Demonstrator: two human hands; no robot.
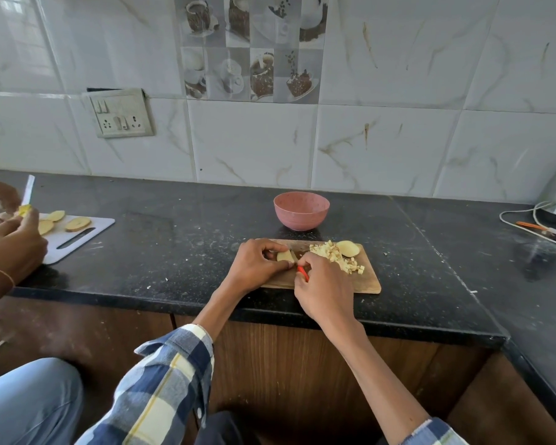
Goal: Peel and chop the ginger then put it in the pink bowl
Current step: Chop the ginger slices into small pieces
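Left hand (pixel 258 264) bent over wooden board (pixel 368 277), fingers pinching pale peeled ginger piece (pixel 285 255). Right hand (pixel 323 285) curled tight round red-handled knife (pixel 303 272), touching that piece. Small yellow ginger cubes (pixel 336 254) piled beside. Pink bowl (pixel 301 211) just behind board.

No readable text, labels, brands or numbers anywhere I look. Decorative wall tiles (pixel 251 48) carry only coffee-cup pictures. Switchboard (pixel 121 113) markings too small to read.
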